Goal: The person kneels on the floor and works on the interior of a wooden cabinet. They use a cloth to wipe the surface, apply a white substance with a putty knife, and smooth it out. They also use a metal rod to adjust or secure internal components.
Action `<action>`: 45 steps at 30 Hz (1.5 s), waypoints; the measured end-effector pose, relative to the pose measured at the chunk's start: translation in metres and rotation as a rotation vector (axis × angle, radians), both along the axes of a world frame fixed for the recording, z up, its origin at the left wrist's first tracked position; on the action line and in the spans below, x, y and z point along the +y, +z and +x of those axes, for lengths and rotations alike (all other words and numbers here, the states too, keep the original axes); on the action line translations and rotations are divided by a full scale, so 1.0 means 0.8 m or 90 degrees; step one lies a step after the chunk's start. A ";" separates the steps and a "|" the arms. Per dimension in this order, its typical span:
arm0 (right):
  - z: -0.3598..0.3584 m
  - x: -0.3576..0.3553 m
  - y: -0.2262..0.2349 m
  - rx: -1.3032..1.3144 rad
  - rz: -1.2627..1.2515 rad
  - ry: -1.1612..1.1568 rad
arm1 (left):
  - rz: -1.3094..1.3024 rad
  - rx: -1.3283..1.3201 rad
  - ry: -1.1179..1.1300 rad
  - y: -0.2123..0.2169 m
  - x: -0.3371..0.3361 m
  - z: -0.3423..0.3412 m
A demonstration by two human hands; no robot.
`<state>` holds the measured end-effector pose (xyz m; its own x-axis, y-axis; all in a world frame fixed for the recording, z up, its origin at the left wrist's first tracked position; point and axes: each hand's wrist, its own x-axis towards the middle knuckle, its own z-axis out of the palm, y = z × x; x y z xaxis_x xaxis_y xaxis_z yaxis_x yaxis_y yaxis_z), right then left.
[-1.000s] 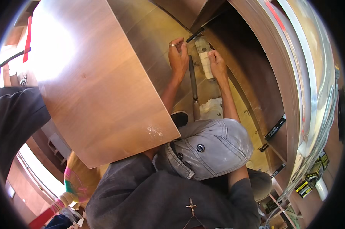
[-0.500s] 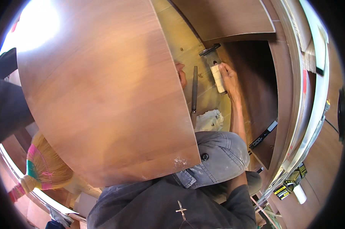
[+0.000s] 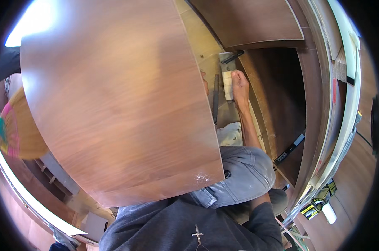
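A large brown wooden panel (image 3: 126,104) lies tilted across my lap and covers most of the view's left and middle. Past its right edge only a few fingers of my left hand (image 3: 205,83) show; the rest is hidden behind the panel. My right hand (image 3: 240,87) is closed around a cream block with segments (image 3: 227,85), seated on a flat grey piece. That piece runs under or beside a short black bar (image 3: 232,57); which one, I cannot tell. Between my hands lies a long dark file-like tool (image 3: 216,99), above a whitish ragged sheet (image 3: 230,134).
A dark cabinet opening (image 3: 277,92) stands to the right, with a metal drawer slide (image 3: 289,148) in it. Another brown panel (image 3: 248,21) is at the top. At the left are a straw broom (image 3: 24,125) and another person's dark sleeve or trouser leg (image 3: 7,65). Small yellow-black boxes (image 3: 310,210) sit lower right.
My right hand and the cream block have moved left, toward the panel. The panel has shifted slightly right, hiding more of my left hand. The broom has moved up and left.
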<state>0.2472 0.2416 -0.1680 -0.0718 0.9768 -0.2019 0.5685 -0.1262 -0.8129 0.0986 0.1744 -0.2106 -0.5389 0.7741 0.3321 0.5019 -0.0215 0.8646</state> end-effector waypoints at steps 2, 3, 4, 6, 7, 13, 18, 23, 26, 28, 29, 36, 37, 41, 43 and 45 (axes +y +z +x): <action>0.004 -0.005 -0.011 0.007 0.027 -0.032 | -0.002 0.009 0.002 0.002 0.000 0.004; 0.008 -0.006 -0.015 0.005 0.021 -0.036 | -0.003 0.020 0.004 0.003 0.002 0.003; 0.008 -0.005 -0.013 0.002 0.016 -0.039 | -0.004 0.029 0.006 0.003 0.003 0.003; 0.004 -0.003 -0.010 0.024 -0.013 -0.051 | -0.014 0.013 0.007 0.002 0.000 -0.002; 0.008 -0.005 -0.011 0.029 -0.008 -0.060 | -0.019 0.003 0.002 0.002 -0.001 -0.002; 0.022 0.003 -0.001 0.086 -0.049 -0.063 | -0.005 0.021 -0.005 0.006 0.000 0.003; 0.028 0.010 0.004 0.092 -0.095 -0.048 | -0.021 0.020 0.007 0.003 -0.001 0.005; 0.039 0.002 -0.015 0.062 -0.041 -0.044 | -0.024 0.008 0.002 0.007 -0.001 0.007; 0.035 0.002 -0.004 0.077 -0.079 -0.036 | -0.031 0.020 0.001 0.005 0.000 0.005; 0.032 0.004 0.002 0.060 -0.091 -0.025 | -0.028 0.028 0.007 0.006 0.000 0.005; 0.034 0.005 0.001 0.044 -0.080 -0.023 | -0.027 0.022 0.008 0.007 0.001 0.005; 0.030 0.002 0.003 0.072 -0.053 -0.027 | -0.030 0.020 0.010 0.010 0.001 0.004; 0.029 0.002 0.005 0.078 -0.058 -0.030 | -0.033 0.022 0.012 0.010 0.001 0.004; 0.023 0.001 0.011 0.102 -0.058 -0.034 | -0.022 0.032 0.012 0.012 0.001 0.007; 0.021 0.000 0.014 0.104 -0.055 -0.038 | -0.021 0.041 0.018 0.012 0.000 0.007; 0.020 -0.001 0.017 0.097 -0.062 -0.048 | -0.022 0.028 0.015 0.010 -0.001 0.005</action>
<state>0.2628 0.2406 -0.1545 -0.0363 0.9570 -0.2879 0.4258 -0.2459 -0.8708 0.1023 0.1732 -0.2027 -0.5422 0.7732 0.3289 0.5395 0.0202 0.8418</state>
